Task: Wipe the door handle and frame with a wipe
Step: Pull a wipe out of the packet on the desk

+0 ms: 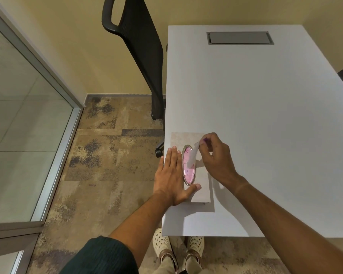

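Note:
A beige tissue box (203,186) with a pink oval opening (189,167) lies near the front left corner of the white table (265,115). My left hand (172,175) lies flat with straight fingers on the box's left side, thumb along its near end. My right hand (216,157) pinches a thin white wipe (193,155) that rises out of the oval opening. No door handle shows in view.
A glass partition with a metal frame (53,76) stands at the left. A black mesh office chair (145,56) is pushed against the table's left edge. A grey cable hatch (240,38) sits at the table's far end. Patterned carpet covers the floor.

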{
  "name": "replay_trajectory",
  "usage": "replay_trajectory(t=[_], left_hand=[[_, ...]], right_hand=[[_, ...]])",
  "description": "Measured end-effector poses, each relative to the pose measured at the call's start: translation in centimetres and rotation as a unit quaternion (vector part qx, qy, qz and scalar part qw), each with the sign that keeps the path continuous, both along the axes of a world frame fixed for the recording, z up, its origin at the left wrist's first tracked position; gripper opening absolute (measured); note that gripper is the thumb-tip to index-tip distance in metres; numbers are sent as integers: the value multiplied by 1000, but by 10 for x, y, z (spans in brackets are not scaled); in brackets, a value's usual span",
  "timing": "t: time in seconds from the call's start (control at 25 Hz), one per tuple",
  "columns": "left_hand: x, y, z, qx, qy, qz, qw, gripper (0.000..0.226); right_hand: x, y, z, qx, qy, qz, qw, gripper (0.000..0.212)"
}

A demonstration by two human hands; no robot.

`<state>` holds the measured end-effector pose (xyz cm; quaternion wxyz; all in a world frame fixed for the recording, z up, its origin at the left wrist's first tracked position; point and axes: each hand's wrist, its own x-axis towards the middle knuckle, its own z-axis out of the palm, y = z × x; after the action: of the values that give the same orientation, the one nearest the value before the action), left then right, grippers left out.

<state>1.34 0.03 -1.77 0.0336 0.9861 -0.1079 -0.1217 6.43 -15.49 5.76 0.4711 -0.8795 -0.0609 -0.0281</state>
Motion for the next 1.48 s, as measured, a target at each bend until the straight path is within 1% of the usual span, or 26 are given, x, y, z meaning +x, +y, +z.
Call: replay_trajectory(t=[0.12,0.24,0.36,0.48,0.56,0.6,0.64,0.68,0.72,0.76,0.8,0.84,0.88,0.92,0.96,1.0,1.08,1.12,1.2,1.24,1.32,1.48], left_hand=[[0,0,-1,-3,1,4,1000,118],[-1,0,-1,-7,1,9,1000,118],[-1,0,1,-8,2,11,1000,118],[-1,-1,3,-3,5,10,1000,119],[-1,-1,3,2,4,11,1000,120],[-1,-2,3,2,1,11,1000,120],[-1,-2,3,2,-2,12,1000,119],[-2,-2,3,2,-4,12,1000,118],[-2,-2,3,4,-5,13,1000,118],[-2,-2,3,5,-5,15,1000,118],[-2,-2,2,6,-5,15,1000,118],[-2,-2,2,9,-6,16,1000,118],[-2,-1,1,10,-6,15,1000,118],[-2,-1,0,9,-5,16,1000,117],[-2,-1,0,6,-5,16,1000,116],[-3,-1,0,3,-6,17,1000,115],[-4,-1,0,1,-7,19,1000,114],[-4,-1,1,4,-6,19,1000,115],[-4,-2,2,12,-5,18,1000,117],[-4,-2,4,17,-4,17,1000,118],[-5,-4,6,22,0,19,1000,118],[-11,-5,12,29,2,27,999,112]], right_hand=[[0,-1,10,50,-17,-23,998,14],[9,1,27,102,-23,-28,994,7],[18,0,37,110,-14,-32,993,6],[20,-5,33,140,41,-70,987,12],[20,-8,24,182,119,-97,971,18],[20,-8,19,217,176,-117,953,21],[19,-8,15,258,237,-137,926,22],[19,-8,12,309,296,-155,891,23],[17,-9,9,366,348,-165,847,25],[15,-11,7,419,393,-166,801,26],[13,-14,5,457,424,-156,766,27],[11,-16,5,480,439,-132,748,31],[10,-18,4,492,440,-102,744,34],[9,-18,4,497,433,-76,748,35],[9,-18,3,486,427,-57,760,37],[9,-19,3,455,423,-45,782,41],[7,-20,2,361,398,-31,843,47],[7,-20,3,309,371,-24,875,45],[5,-18,7,226,289,-3,930,33],[3,-16,10,193,247,11,950,25],[2,-12,15,142,189,27,971,19],[2,-9,21,121,154,42,980,16]])
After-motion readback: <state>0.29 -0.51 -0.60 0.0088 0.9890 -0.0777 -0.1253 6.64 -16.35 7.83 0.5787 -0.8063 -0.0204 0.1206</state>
